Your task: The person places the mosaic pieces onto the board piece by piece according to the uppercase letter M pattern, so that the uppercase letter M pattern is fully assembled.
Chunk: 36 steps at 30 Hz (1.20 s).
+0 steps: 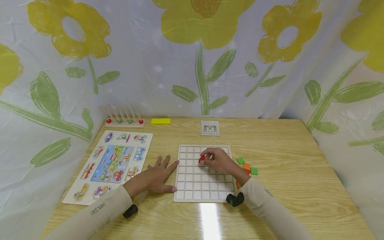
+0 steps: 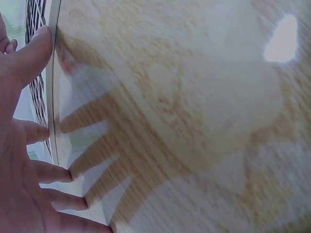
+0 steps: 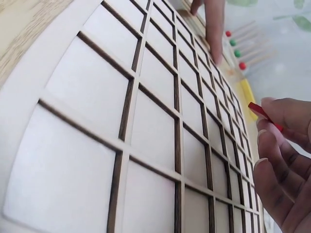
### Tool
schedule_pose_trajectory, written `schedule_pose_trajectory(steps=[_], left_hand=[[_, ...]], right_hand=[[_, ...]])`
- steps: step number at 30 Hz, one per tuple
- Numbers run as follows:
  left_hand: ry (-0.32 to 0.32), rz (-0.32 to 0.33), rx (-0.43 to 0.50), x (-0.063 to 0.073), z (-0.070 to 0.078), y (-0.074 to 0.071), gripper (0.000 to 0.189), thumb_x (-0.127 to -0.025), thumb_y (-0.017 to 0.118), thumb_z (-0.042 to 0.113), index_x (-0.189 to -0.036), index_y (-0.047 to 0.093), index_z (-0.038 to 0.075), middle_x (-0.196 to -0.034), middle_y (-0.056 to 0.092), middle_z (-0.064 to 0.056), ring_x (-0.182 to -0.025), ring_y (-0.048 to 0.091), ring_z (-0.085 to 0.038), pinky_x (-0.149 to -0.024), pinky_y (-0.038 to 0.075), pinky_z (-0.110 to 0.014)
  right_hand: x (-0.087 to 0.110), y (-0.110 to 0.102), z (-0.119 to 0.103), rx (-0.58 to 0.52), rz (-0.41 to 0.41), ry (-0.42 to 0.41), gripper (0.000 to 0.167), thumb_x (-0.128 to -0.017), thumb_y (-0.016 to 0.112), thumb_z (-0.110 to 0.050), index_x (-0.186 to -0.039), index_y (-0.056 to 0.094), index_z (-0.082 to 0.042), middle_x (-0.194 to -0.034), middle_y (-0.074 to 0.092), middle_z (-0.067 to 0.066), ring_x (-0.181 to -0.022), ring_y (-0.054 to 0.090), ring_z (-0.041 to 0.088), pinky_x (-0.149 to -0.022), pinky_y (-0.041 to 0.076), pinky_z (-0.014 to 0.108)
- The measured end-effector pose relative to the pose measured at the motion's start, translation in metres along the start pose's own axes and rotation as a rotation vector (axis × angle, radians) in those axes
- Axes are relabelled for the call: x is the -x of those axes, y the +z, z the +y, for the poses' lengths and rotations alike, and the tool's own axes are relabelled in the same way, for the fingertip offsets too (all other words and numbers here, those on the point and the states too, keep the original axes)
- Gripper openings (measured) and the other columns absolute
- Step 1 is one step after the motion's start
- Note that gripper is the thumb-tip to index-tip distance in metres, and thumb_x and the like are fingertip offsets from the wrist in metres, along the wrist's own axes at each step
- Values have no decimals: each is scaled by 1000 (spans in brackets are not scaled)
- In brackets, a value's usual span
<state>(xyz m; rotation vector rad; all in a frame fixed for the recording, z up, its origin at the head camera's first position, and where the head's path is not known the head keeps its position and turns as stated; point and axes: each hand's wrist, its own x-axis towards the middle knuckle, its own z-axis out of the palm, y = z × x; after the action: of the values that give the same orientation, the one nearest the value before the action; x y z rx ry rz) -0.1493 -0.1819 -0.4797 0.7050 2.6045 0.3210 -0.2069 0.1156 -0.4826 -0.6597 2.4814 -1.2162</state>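
Observation:
A wooden grid board with white square cells lies in the middle of the table. My right hand pinches a thin red tile between thumb and fingertips over the board's upper middle cells. In the right wrist view the red tile is held edge-on, above the grid. My left hand lies with fingers spread on the table, thumb and index fingertip at the board's left edge. The left wrist view shows the left hand spread along that edge.
Right of the board lie loose green, orange and red tiles, partly behind my right wrist. A pattern card is behind the board. To the left are a picture puzzle, a peg stand with beads and a yellow block.

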Motion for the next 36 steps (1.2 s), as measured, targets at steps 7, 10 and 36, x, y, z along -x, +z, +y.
schedule_pose_trajectory(steps=[7, 10, 36], left_hand=[[-9, -4, -5, 0, 1, -1, 103, -86, 63, 69, -163, 17, 19, -165, 7, -30, -146, 9, -62, -97, 27, -84], [-17, -12, 4, 0, 1, -1, 102, -86, 64, 68, -163, 17, 19, -165, 7, -29, -146, 8, -61, -98, 25, -84], [-15, -24, 5, 1, 4, -5, 101, -87, 64, 67, -162, 19, 17, -165, 9, -30, -145, 10, -63, -96, 28, -84]], right_hand=[[-7, 6, -4, 16, 5, 9, 28, -90, 71, -7, -118, 71, -4, -91, 69, 4, -70, 57, 11, -60, 46, 22], [-10, 8, -7, 26, 14, 8, 28, -89, 72, -8, -117, 72, -4, -90, 70, 3, -70, 57, 11, -60, 46, 22], [-31, 32, -18, 0, -20, 40, 25, -86, 79, -10, -110, 75, -5, -83, 69, 0, -67, 56, 8, -59, 45, 21]])
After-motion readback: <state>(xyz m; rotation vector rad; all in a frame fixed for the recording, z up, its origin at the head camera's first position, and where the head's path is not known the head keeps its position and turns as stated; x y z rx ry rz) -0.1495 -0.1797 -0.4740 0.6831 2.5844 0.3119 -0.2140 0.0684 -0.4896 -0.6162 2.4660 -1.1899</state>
